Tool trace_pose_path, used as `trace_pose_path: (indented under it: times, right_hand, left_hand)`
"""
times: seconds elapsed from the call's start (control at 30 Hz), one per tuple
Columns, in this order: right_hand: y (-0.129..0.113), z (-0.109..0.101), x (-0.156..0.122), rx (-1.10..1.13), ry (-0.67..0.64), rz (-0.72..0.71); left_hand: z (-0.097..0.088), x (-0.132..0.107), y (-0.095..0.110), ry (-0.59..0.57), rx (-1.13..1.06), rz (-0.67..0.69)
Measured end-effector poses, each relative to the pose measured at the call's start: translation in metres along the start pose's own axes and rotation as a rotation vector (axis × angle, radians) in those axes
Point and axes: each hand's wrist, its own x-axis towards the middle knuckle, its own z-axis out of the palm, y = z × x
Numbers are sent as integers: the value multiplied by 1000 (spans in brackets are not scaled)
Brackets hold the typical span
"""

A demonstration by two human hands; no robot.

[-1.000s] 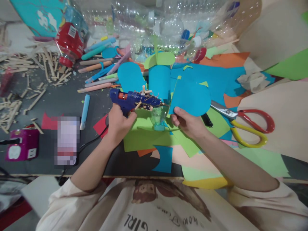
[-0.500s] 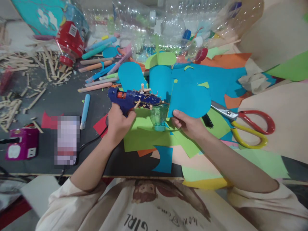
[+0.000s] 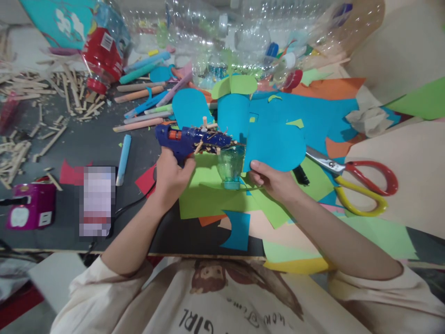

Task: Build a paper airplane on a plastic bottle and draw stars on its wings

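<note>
My left hand is closed round the handle of a dark blue glue gun, its barrel cluttered with wood bits and its nozzle pointing right. Between thumb and fingers, my right hand pinches the lower left corner of a rounded blue paper piece. The nozzle is close to that paper's left edge; whether it touches I cannot tell. In between stands a bottle wrapped in blue paper, with green paper petals at the far end and its clear green neck and cap toward me. Another blue paper piece is at its left.
Scissors with red and yellow handles lie right of my right hand. Green paper lies under the bottle. Left are a phone, a purple box and wood sticks. Clear plastic bottles fill the back.
The view has shifted very slightly. Both hands keep their holds, with the glue gun's nozzle still near the blue paper's edge.
</note>
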Motion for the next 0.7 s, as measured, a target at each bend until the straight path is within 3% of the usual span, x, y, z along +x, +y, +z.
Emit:
trace_pose_path:
  times: [0.47,0.7]
  right_hand:
    - [0,-3,-1,-34,-28,23]
    - [-3,-2,-2,-47,-48,19]
  left_hand:
    - [-2,1,-3,-35,-62,-16]
    - [-3,2,0,-23,-68,76]
